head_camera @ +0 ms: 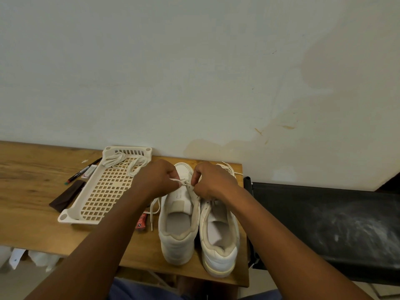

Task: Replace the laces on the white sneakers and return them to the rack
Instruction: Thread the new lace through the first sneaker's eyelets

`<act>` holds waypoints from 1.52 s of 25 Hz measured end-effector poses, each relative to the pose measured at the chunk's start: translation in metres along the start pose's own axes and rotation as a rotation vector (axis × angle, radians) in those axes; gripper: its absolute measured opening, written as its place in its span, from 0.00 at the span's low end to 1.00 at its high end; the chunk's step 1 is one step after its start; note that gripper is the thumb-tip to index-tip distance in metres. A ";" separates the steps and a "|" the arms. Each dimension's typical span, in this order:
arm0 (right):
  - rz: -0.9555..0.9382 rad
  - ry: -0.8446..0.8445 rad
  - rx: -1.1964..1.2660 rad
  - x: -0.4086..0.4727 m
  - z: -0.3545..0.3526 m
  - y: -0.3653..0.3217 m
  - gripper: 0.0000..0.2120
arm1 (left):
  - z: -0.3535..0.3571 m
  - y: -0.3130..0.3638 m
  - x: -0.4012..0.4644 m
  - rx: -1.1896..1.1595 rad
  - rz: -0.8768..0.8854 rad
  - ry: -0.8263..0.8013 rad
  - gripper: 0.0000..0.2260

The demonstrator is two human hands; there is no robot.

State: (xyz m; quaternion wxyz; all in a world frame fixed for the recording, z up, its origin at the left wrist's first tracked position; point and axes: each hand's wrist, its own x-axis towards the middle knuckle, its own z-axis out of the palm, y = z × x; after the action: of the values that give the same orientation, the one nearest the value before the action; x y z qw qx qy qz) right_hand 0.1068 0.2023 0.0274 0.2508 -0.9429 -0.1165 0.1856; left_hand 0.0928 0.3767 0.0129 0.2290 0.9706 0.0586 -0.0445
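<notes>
Both hands (pixel 156 178) (pixel 213 180) forward, fingers curled, pinching.

a pale, stained wall (pixel 194 72) is rising behind a wooden table (pixel 28 191). a black, dusty-looking seat (pixel 324 224) is standing just beside the table's right edge, below the wall.

Head-worn view, down onto near table (pixel 32 213)

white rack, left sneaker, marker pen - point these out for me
white rack (pixel 104 189), head view, on its perforated floor
left sneaker (pixel 178 245), head view, on the padded heel collar
marker pen (pixel 83 171), head view, on the middle of its barrel
</notes>
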 end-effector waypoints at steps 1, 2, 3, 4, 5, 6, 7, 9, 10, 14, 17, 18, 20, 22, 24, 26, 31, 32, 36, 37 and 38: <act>0.000 0.002 0.003 0.000 0.000 0.000 0.12 | -0.003 -0.003 0.000 -0.041 -0.009 0.001 0.05; 0.001 0.003 0.006 0.000 0.000 0.000 0.12 | -0.008 -0.006 0.000 -0.083 -0.022 0.009 0.05; 0.001 0.002 0.009 0.000 0.000 0.000 0.12 | -0.013 -0.010 -0.001 -0.124 -0.044 0.039 0.06; 0.003 -0.001 0.011 0.000 -0.001 0.001 0.12 | -0.018 -0.013 -0.002 -0.168 -0.084 0.089 0.06; 0.003 -0.005 0.013 0.000 -0.001 0.001 0.12 | -0.021 -0.017 -0.002 -0.184 -0.140 0.153 0.06; 0.004 -0.008 0.015 0.000 -0.002 0.001 0.12 | -0.024 -0.023 -0.002 -0.169 -0.195 0.200 0.06; 0.002 -0.008 0.016 0.000 -0.002 0.001 0.12 | -0.026 -0.027 -0.001 -0.116 -0.252 0.200 0.06; -0.002 -0.005 0.015 0.000 -0.002 0.001 0.12 | -0.028 -0.031 -0.001 0.027 -0.317 0.091 0.05; -0.003 -0.002 0.013 0.001 -0.002 0.001 0.12 | -0.028 -0.029 -0.003 0.083 -0.313 0.056 0.07; -0.019 0.024 -0.006 0.004 0.005 0.000 0.07 | -0.028 -0.008 -0.005 -0.022 -0.238 -0.047 0.17; -0.064 0.060 -0.024 0.005 0.010 -0.007 0.07 | -0.024 0.004 -0.007 -0.106 -0.313 -0.267 0.14; -0.076 0.092 -0.029 0.006 0.012 -0.009 0.07 | -0.025 0.003 -0.007 -0.151 -0.337 -0.279 0.11; -0.102 0.174 -0.042 0.008 0.019 -0.015 0.08 | -0.027 0.001 -0.008 -0.263 -0.395 -0.271 0.08; -0.137 0.216 -0.068 0.012 0.030 -0.021 0.10 | -0.030 -0.002 -0.008 -0.363 -0.449 -0.279 0.09; -0.168 0.221 -0.125 0.014 0.040 -0.027 0.11 | -0.030 -0.003 -0.008 -0.412 -0.472 -0.295 0.10; -0.212 0.253 -0.203 0.017 0.048 -0.034 0.10 | -0.030 -0.003 -0.008 -0.439 -0.478 -0.308 0.10; -0.226 0.297 -0.231 0.021 0.053 -0.038 0.06 | -0.031 -0.003 -0.010 -0.470 -0.477 -0.343 0.11; -0.209 0.293 -0.204 0.021 0.052 -0.037 0.06 | -0.031 -0.004 -0.010 -0.477 -0.480 -0.350 0.11; -0.082 0.341 -0.057 0.019 0.034 -0.029 0.07 | -0.031 -0.009 -0.009 -0.507 -0.489 -0.367 0.13; -0.030 0.368 -0.022 0.020 0.028 -0.025 0.07 | -0.031 -0.010 -0.009 -0.512 -0.487 -0.366 0.13; 0.027 0.385 0.008 0.021 0.023 -0.020 0.07 | -0.031 -0.011 -0.009 -0.519 -0.486 -0.366 0.13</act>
State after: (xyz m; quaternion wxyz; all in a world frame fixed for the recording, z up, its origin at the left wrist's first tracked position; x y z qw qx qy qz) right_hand 0.1141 0.2358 0.0126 0.2696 -0.9615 -0.0533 0.0057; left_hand 0.0848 0.3995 0.0370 0.4563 0.8144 0.2540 -0.2532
